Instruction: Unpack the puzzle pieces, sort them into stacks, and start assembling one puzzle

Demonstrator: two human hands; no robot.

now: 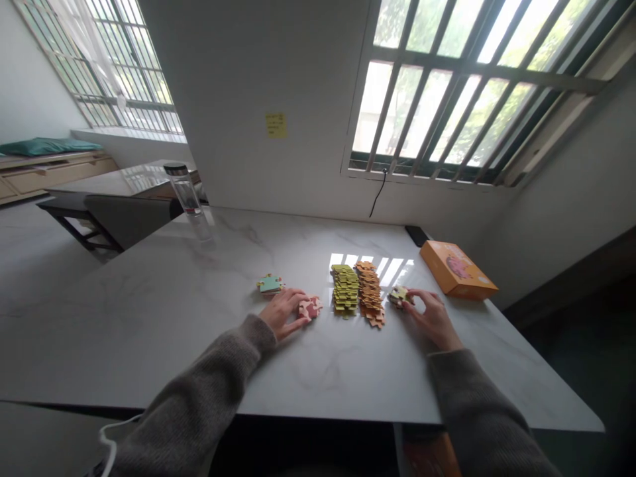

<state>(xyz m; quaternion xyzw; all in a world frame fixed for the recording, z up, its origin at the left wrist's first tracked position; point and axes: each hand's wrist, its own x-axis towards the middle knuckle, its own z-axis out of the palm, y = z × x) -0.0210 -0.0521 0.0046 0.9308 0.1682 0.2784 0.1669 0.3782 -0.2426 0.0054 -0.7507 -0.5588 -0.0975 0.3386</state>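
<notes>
On the white marble table (163, 318) lie puzzle pieces sorted in small heaps. My left hand (282, 311) rests on the tabletop with its fingertips closed on a pink heap of pieces (311, 307). A teal heap (270, 284) lies just beyond that hand. In the middle stand a yellow-green row of pieces (344, 289) and an orange row (370, 293), side by side. My right hand (431, 315) lies to the right of the orange row, its fingers pinching a small pale green heap (398, 295).
An orange puzzle box (457, 269) lies at the table's far right, with a dark flat object (416, 234) behind it. A clear bottle (186, 190) stands at the far left corner. A cable (379, 193) hangs from the barred window. A bench (104, 218) stands left.
</notes>
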